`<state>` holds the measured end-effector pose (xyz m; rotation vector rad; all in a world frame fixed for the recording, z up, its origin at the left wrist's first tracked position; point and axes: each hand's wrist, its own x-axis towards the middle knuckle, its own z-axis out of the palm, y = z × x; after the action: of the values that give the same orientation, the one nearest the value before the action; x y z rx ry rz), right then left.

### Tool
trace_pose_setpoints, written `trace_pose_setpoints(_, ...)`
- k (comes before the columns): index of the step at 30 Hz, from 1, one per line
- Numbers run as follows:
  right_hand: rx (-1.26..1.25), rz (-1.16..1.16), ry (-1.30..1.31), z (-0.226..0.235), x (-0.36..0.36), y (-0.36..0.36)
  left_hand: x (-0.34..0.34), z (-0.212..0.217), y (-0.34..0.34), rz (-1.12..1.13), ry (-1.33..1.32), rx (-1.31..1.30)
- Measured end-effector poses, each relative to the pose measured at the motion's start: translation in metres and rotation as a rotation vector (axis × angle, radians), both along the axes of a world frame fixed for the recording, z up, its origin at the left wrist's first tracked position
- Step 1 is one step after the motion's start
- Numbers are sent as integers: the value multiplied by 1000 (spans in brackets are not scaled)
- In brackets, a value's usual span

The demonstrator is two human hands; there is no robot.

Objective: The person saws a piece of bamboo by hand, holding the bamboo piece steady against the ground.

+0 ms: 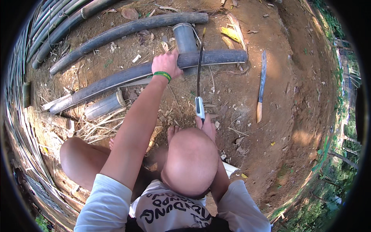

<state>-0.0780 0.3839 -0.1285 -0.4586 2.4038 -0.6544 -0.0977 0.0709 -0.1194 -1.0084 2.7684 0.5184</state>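
l hand point(167, 65) clasps the long bamboo pole point(112, 82), which lies across a short bamboo piece point(185, 36); from here i see r hand point(207, 127) wrapped round the saw point(199, 107) handle, blade over pole nr its r end. machete point(262, 85) off to r.

This is an outdoor work spot, a yard or clearing of bare brown earth point(257, 152). Bamboo poles point(58, 29) lie stacked at the upper left of the frame, and a bamboo length point(116, 80) crosses the middle with a saw point(199, 103) over it. Pale shavings point(136, 58) and dry leaves point(130, 14) dot the earth (a long knife point(262, 83) lies there too, right of centre). Green plants point(313, 210) line the right edge, and sunlight falls in patches.
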Motion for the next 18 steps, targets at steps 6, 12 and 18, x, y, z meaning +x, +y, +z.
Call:
trace_pose_setpoints(6,-198,-130,-100,20,-49,-43,-4,3,-1,-11,-47,61)
trace_pose_setpoints(12,-172,-139,-195,77,12,59,9,-8,1,-16,7,20)
trace_pose_setpoints(18,-96,-73,-77,54,-27,12,16,-26,14,-20,151,-126)
